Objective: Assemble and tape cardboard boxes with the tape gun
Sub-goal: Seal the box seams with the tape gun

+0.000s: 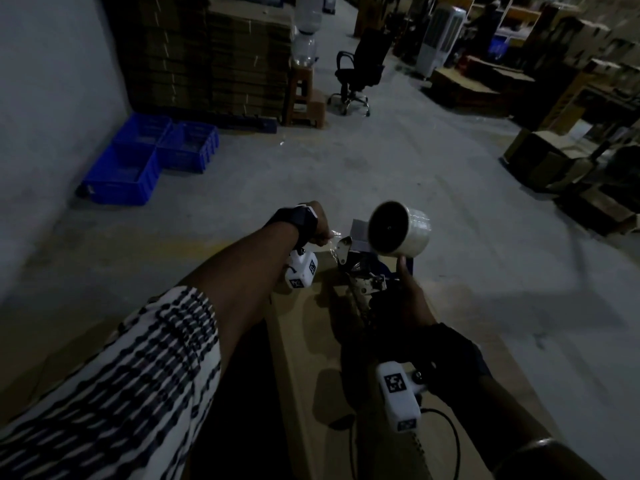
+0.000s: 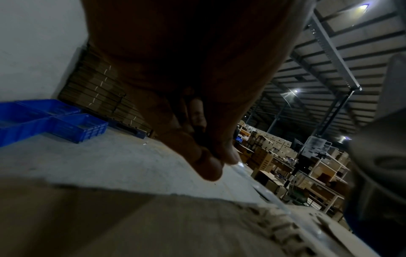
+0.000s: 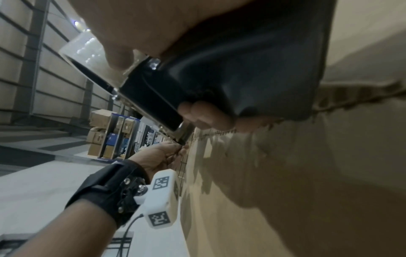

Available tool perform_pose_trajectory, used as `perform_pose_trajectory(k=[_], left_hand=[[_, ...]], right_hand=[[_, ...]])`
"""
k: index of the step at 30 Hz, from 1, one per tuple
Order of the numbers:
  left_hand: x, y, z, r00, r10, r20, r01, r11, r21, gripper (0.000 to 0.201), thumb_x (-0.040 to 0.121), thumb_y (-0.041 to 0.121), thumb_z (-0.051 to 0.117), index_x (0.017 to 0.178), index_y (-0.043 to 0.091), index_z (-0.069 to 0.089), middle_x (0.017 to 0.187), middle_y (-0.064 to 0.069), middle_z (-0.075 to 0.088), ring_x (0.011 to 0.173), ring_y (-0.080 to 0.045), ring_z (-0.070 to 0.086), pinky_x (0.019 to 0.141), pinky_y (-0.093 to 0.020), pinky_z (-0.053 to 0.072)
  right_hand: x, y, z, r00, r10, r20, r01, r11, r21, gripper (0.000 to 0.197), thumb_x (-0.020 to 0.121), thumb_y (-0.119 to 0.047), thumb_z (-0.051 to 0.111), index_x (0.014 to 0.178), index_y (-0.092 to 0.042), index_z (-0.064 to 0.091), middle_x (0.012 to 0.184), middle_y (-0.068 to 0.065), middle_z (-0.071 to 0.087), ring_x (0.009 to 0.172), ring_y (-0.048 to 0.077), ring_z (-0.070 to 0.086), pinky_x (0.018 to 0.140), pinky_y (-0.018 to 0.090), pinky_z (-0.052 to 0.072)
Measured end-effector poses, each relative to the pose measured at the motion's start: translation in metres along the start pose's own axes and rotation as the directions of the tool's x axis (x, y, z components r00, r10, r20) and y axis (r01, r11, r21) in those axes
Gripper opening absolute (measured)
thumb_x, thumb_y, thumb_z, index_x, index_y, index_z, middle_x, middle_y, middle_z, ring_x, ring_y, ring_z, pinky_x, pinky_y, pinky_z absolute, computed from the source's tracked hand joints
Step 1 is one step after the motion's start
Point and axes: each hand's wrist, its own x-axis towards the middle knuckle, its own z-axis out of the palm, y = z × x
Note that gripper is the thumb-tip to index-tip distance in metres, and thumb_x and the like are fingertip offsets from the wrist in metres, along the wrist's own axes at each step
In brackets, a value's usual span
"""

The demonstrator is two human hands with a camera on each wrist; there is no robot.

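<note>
Hands: right (image 1: pixel 403 299) grips tape gun (image 1: pixel 367 271), left (image 1: pixel 320 230) seemingly pinches tape (image 1: pixel 334 242).

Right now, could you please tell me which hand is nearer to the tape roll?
Right. The right hand grips the tape gun just below the tape roll; the left hand pinches the tape end beside it.

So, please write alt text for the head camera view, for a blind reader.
The right hand grips a tape gun over a cardboard box, while the left hand pinches the clear tape end. Behind lie a dim warehouse floor, blue crates and an office chair.
</note>
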Motion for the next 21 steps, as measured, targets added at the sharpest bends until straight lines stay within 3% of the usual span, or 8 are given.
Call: perform_pose_trajectory(k=[3,8,11,14,16,18,19,21], left_hand=[[0.003,-0.001,0.002,1.0,0.017,0.019,-0.018,0.998,0.058,0.025,0.084,0.018,0.075,0.089,-0.006,0.074,0.088,-0.022,0.073,0.09,-0.033,0.071,0.086,-0.051,0.056],[0.012,-0.004,0.006,1.0,0.016,0.021,-0.021,0.967,0.255,0.029,0.078,0.03,0.081,0.086,0.002,0.077,0.082,-0.013,0.075,0.08,-0.023,0.073,0.08,-0.045,0.059],[0.023,-0.006,0.007,1.0,0.001,0.019,-0.007,0.951,0.308,0.031,0.074,0.037,0.083,0.078,0.006,0.078,0.073,-0.009,0.074,0.074,-0.024,0.073,0.077,-0.047,0.06],[0.041,-0.012,0.009,0.999,-0.027,0.023,0.017,0.937,0.35,0.036,0.071,0.045,0.082,0.073,0.01,0.078,0.068,-0.008,0.073,0.07,-0.026,0.073,0.075,-0.049,0.06],[0.043,-0.01,0.011,0.999,-0.03,0.011,0.023,0.921,0.389,0.043,0.066,0.053,0.08,0.07,0.01,0.075,0.064,-0.007,0.072,0.066,-0.027,0.072,0.07,-0.05,0.06],[0.036,-0.006,0.012,0.999,-0.037,-0.016,0.04,0.891,0.452,0.051,0.064,0.061,0.077,0.065,0.01,0.069,0.06,-0.005,0.07,0.06,-0.024,0.069,0.064,-0.041,0.06],[0.034,-0.004,0.013,0.999,-0.039,-0.024,0.045,0.876,0.48,0.052,0.065,0.062,0.076,0.063,0.011,0.066,0.059,-0.006,0.069,0.057,-0.023,0.067,0.06,-0.036,0.056],[0.043,-0.008,0.014,1.0,-0.017,-0.016,0.023,0.876,0.482,0.048,0.066,0.058,0.077,0.062,0.011,0.066,0.063,-0.01,0.07,0.056,-0.025,0.066,0.06,-0.035,0.053]], right_hand=[[0.005,0.003,-0.004,1.0,0.008,0.01,-0.008,1.0,0.009,0.064,0.104,-0.049,0.031,0.136,0.001,0.053,0.1,0.012,0.074,0.088,0.024,0.073,0.069,0.031,0.059],[0.01,0.006,-0.008,0.999,0.003,0.038,-0.001,0.999,-0.04,0.059,0.104,-0.048,0.03,0.132,-0.002,0.056,0.103,0.012,0.075,0.093,0.024,0.074,0.071,0.032,0.059],[0.013,0.006,-0.013,0.999,0.014,0.036,-0.012,0.998,-0.063,0.056,0.106,-0.047,0.029,0.132,-0.006,0.057,0.104,0.012,0.075,0.093,0.025,0.074,0.071,0.032,0.059],[0.018,0.004,-0.018,0.999,0.036,0.035,-0.033,0.995,-0.089,0.054,0.108,-0.046,0.026,0.126,-0.008,0.06,0.094,0.01,0.076,0.082,0.021,0.075,0.064,0.029,0.059],[0.019,0.004,-0.018,0.998,0.057,0.019,-0.054,0.992,-0.113,0.055,0.107,-0.049,0.026,0.124,-0.011,0.061,0.099,0.009,0.076,0.088,0.021,0.075,0.069,0.03,0.059],[0.022,0.006,-0.019,0.997,0.074,-0.004,-0.074,0.99,-0.122,0.055,0.106,-0.053,0.028,0.127,-0.014,0.061,0.112,0.01,0.074,0.102,0.024,0.072,0.079,0.034,0.059],[0.022,0.006,-0.021,0.997,0.078,-0.01,-0.078,0.989,-0.126,0.055,0.106,-0.053,0.028,0.127,-0.014,0.061,0.114,0.01,0.074,0.104,0.024,0.071,0.08,0.034,0.058],[0.024,0.007,-0.023,0.996,0.093,0.003,-0.092,0.988,-0.126,0.054,0.108,-0.05,0.026,0.124,-0.013,0.063,0.109,0.01,0.075,0.1,0.022,0.073,0.077,0.032,0.058]])
